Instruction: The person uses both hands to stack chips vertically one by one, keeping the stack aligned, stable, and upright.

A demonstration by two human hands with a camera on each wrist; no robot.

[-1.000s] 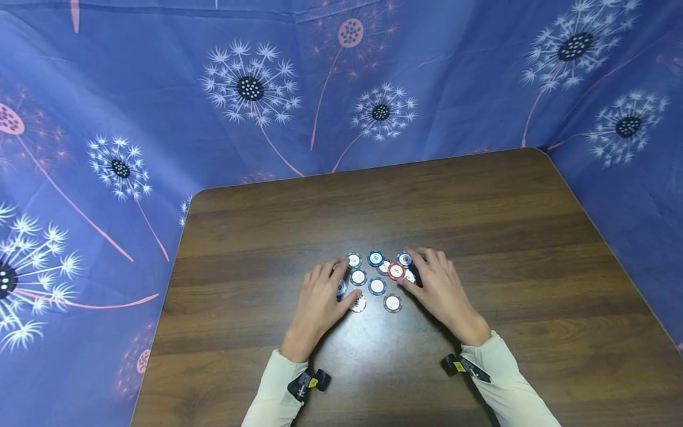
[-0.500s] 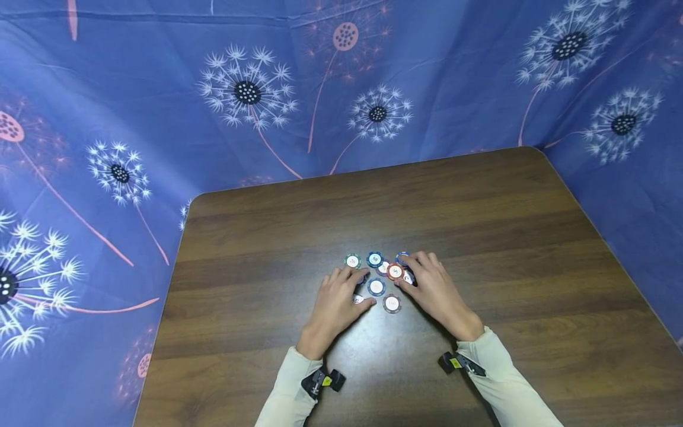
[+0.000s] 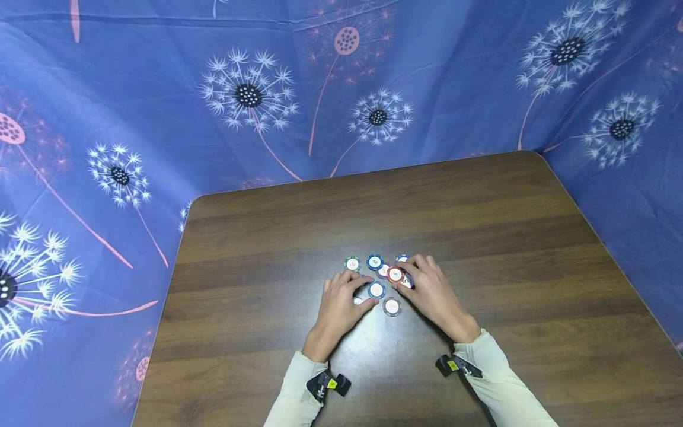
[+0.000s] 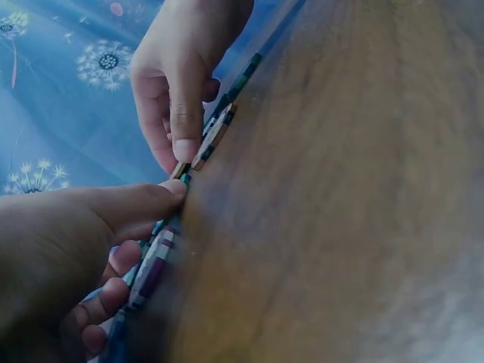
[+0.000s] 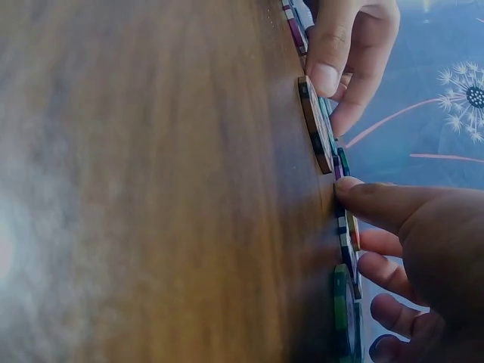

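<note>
Several poker chips lie close together on the table. My left hand (image 3: 337,299) curls thumb and index finger round the left side of a blue poker chip (image 3: 376,289), fingertips at its rim. A white-centred chip (image 3: 358,301) is partly hidden under this hand. My right hand (image 3: 434,296) has thumb and index fingertip at opposite edges of a red poker chip (image 3: 395,274), which overlaps its neighbours. Another chip (image 3: 407,281) shows inside its grip. In the left wrist view, the left thumb (image 4: 170,193) reaches the chips' edges; in the right wrist view, the right thumb (image 5: 359,189) does too.
A grey-rimmed chip (image 3: 392,306) lies nearest my body, between the hands. A green chip (image 3: 352,264) and another blue chip (image 3: 375,262) lie at the back. The brown wooden table (image 3: 480,207) meets a blue dandelion-print cloth (image 3: 453,71) beyond its far edge.
My left hand has slid right from the left-hand chips to the blue chip, covering chips it passes. My right hand has shifted slightly left, its fingertips closing in at the red chip.
</note>
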